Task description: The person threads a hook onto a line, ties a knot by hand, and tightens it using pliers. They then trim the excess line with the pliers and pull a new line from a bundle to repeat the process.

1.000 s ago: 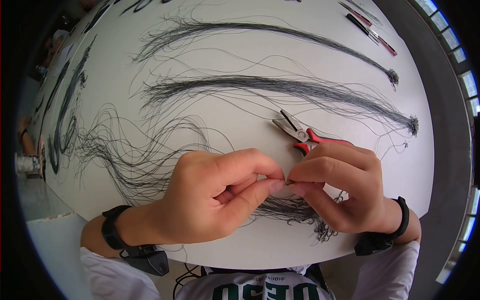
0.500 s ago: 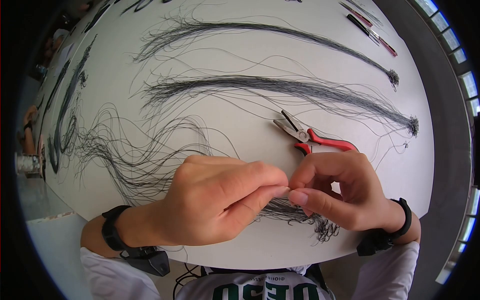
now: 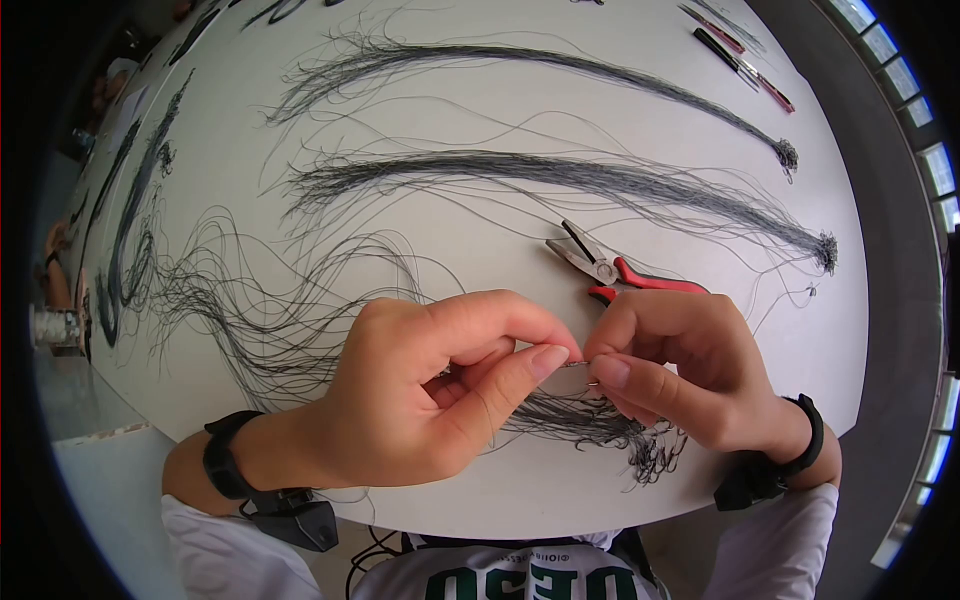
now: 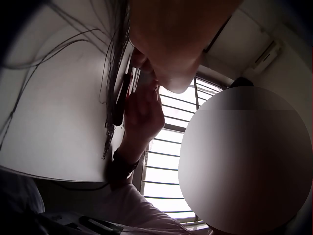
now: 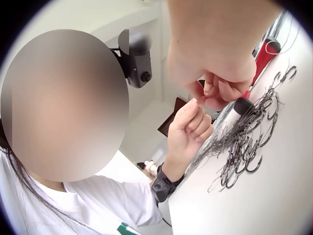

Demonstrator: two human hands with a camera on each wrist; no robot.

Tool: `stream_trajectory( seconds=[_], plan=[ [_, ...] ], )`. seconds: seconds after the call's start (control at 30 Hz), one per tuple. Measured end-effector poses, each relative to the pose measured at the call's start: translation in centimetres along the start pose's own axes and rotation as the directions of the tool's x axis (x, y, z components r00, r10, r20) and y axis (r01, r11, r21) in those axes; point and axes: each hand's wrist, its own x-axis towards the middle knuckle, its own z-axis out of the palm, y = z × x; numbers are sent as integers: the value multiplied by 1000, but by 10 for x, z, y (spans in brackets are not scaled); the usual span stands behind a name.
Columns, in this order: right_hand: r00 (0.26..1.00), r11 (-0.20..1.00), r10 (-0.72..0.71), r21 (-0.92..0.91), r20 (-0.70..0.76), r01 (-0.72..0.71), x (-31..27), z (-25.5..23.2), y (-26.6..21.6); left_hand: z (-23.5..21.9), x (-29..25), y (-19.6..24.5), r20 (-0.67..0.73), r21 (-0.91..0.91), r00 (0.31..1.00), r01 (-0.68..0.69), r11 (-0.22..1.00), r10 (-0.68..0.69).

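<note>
Both hands meet over the near part of the table. My left hand [image 3: 425, 390] pinches one end of a small dark metal fishing hook [image 3: 577, 364] between thumb and index finger. The thumb and index finger of my right hand [image 3: 695, 370] pinch its other end; most of the hook is hidden by fingertips. Below the hands lies a bunch of fishing hooks [image 3: 652, 460] on dark lines, its curved hooks plain in the right wrist view [image 5: 242, 159]. Just beyond the right hand, red-handled pliers [image 3: 604, 270] lie with jaws apart.
Two long bundles of dark line [image 3: 530, 168] stretch across the table [image 3: 480, 280] beyond the hands. Loose wavy strands [image 3: 270, 290] spread at the left. Red-and-black tools [image 3: 745, 68] lie at the far right. At the left edge another person's arm [image 3: 57, 265] shows.
The fingertips have drawn slightly apart, so a short length of the hook shows between them. My right fingers have shifted their hold; the left thumb has risen a little. The pliers stay put.
</note>
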Motion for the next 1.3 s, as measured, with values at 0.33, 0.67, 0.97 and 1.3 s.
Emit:
stream_trajectory(
  seconds=[0.33, 0.67, 0.97, 1.3],
  plan=[
    [986, 970, 125, 194, 111, -145, 0, -7, -6, -2, 0, 2, 37, 0, 999, -11, 1000, 11],
    [996, 996, 75, 34, 48, -76, -1, -1, -3, 0, 0, 0, 33, 35, 997, -67, 997, 66],
    [989, 963, -149, -227, 6, 147, 2, 2, 8, -3, 1, 0, 188, -165, 977, 134, 977, -103],
    [926, 823, -378, -455, 8, 340, 3, 3, 6, -4, 3, 3, 344, -387, 904, 382, 839, -252]
  ],
)
